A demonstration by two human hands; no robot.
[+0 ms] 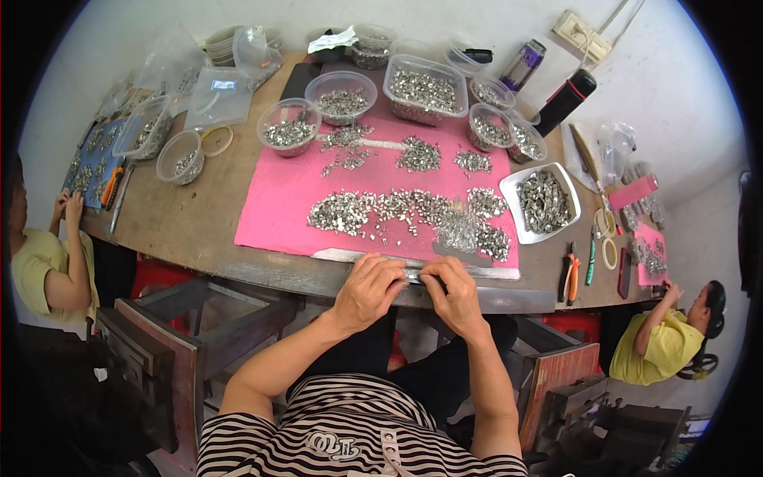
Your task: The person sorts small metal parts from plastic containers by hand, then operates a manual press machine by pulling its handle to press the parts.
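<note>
My left hand [368, 291] and my right hand [455, 296] meet at the near edge of the table, fingers pinched. Between their fingertips is a small shiny silver metal piece [412, 276], partly covered by the fingers; its exact kind is too small to make out. Just beyond lies a pink mat [266, 208] with a metal strip along its near edge. On it are loose heaps of small silver metal parts [342, 213] and a pile of thin silver pins or wires [457, 229]. A white square bowl [509, 189] of metal parts stands at the mat's right.
Clear plastic tubs [389, 83] of metal parts line the back, near a dark bottle [566, 102] and a can [524, 65]. Orange-handled pliers [571, 278], a green-handled tool [590, 258] and scissors [606, 222] lie at right. A person [56, 270] works at left, another [664, 338] at right.
</note>
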